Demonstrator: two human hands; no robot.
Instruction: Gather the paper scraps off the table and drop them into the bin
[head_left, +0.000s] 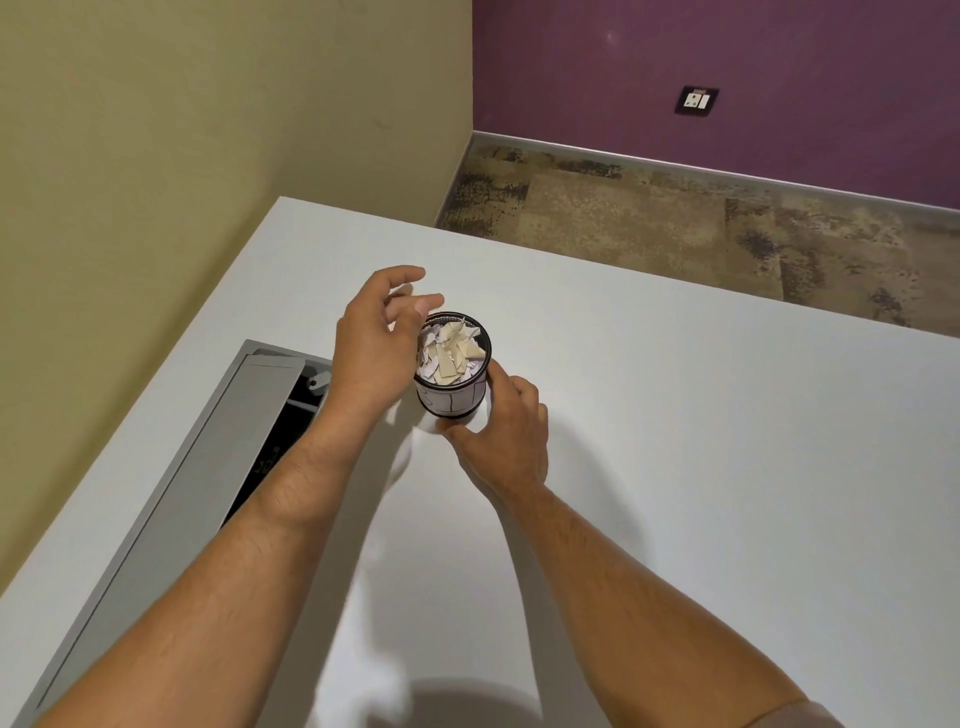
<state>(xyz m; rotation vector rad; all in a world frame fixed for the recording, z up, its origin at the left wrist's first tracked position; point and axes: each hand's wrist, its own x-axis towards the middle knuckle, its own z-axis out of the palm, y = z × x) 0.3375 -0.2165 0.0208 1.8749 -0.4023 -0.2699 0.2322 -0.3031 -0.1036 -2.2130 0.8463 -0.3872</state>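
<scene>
Left hand (376, 345) hovers at frame centre, fingers loosely curled, holding nothing visible. Beneath it the mesh bin (453, 387), heaped with paper scraps (451, 353), stands on the tabletop (675, 441). Right hand (501, 431) loosely cups its base; a nudge could spill the heaped scraps.

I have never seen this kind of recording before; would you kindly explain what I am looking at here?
There is no machine here: a person wears a camera on the head, looking down at their own two bare hands. A small black mesh bin stands on a white table, full of torn paper scraps. The right hand curls round the bin's near side. The left hand hovers at the rim with loosely bent fingers; I see nothing in it. An open cable hatch lies left.
</scene>
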